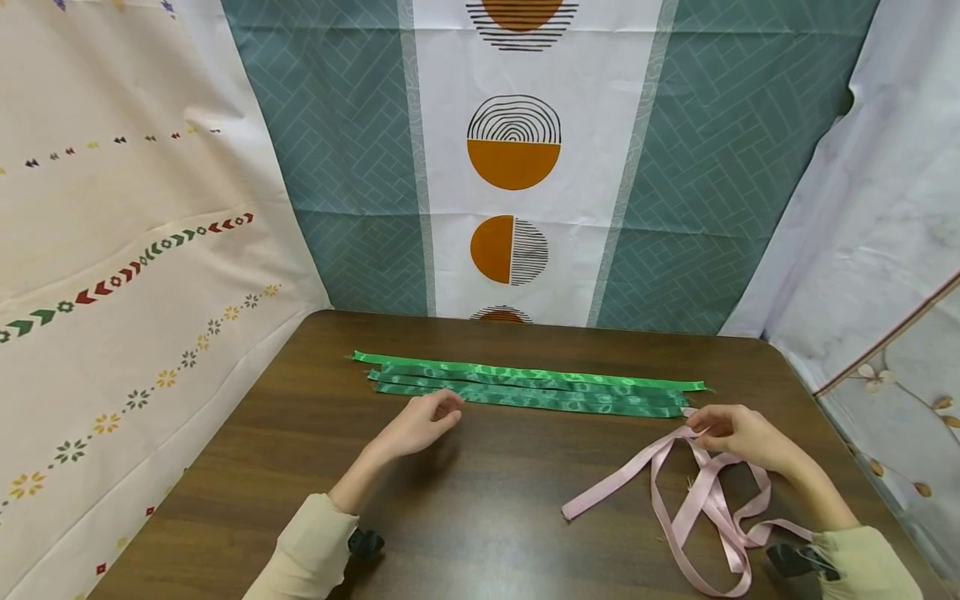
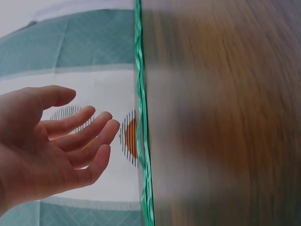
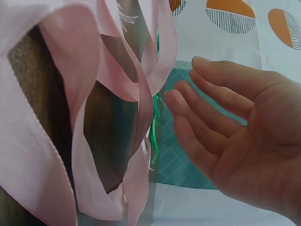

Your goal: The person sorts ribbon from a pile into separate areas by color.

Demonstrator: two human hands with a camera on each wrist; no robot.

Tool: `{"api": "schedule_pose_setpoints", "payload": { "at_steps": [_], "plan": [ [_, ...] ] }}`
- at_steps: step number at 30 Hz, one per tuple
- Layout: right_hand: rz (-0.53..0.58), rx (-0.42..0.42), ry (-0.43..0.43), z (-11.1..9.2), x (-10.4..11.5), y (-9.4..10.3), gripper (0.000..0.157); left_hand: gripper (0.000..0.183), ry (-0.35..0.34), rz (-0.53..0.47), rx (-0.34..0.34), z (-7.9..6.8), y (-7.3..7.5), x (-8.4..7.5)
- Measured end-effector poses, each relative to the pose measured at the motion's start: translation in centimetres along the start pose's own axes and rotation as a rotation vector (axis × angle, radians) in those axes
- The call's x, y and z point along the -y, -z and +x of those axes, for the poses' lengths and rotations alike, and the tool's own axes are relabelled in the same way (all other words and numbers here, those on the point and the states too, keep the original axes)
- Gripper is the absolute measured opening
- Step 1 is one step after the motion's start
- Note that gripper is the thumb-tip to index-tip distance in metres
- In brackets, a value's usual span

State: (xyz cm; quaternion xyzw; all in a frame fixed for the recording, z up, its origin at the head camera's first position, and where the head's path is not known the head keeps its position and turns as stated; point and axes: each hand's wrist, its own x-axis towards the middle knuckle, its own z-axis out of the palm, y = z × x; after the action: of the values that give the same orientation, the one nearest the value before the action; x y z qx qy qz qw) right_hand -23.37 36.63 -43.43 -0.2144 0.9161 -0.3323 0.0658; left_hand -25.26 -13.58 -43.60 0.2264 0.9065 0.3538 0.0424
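Several green ribbons lie side by side across the far half of the table. The rearmost is a bright green ribbon (image 1: 525,372); in front of it are darker green ribbons (image 1: 555,402). My left hand (image 1: 418,423) hovers by their front edge near the left end, its fingers loosely bent around nothing. A long pink ribbon (image 1: 611,484) sprawls in loose loops at the right. Over its upper end is my right hand (image 1: 742,435). In the right wrist view, that hand's relaxed fingers (image 3: 197,141) are apart from the pink ribbon loops (image 3: 42,155), holding nothing.
The brown wooden table (image 1: 480,483) ends at a patterned teal and white cloth (image 1: 517,192) behind. A cream cloth (image 1: 150,275) hangs along the left side and a marbled white cloth (image 1: 885,250) along the right. Dark wrist cameras sit under both sleeves.
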Motion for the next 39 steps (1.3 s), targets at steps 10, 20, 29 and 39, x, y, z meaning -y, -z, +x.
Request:
{"api": "schedule_pose_setpoints", "payload": {
  "at_steps": [10,20,29,39],
  "plan": [
    [-0.130,-0.059,-0.090,0.1,-0.8,-1.1,0.021,0.028,-0.031,-0.035,0.082,2.3,-1.8,-2.4],
    [-0.232,-0.066,-0.092,0.1,-0.9,-2.0,0.009,0.028,-0.095,-0.082,0.160,4.1,-4.6,-4.7],
    [-0.047,-0.109,0.154,-0.2,2.3,-0.4,0.021,0.028,-0.186,-0.116,0.226,5.3,-6.7,-8.0],
    [0.274,0.035,0.379,0.7,8.7,1.8,0.021,0.039,-0.321,-0.287,0.281,6.5,-6.7,-13.7]
  ]
}}
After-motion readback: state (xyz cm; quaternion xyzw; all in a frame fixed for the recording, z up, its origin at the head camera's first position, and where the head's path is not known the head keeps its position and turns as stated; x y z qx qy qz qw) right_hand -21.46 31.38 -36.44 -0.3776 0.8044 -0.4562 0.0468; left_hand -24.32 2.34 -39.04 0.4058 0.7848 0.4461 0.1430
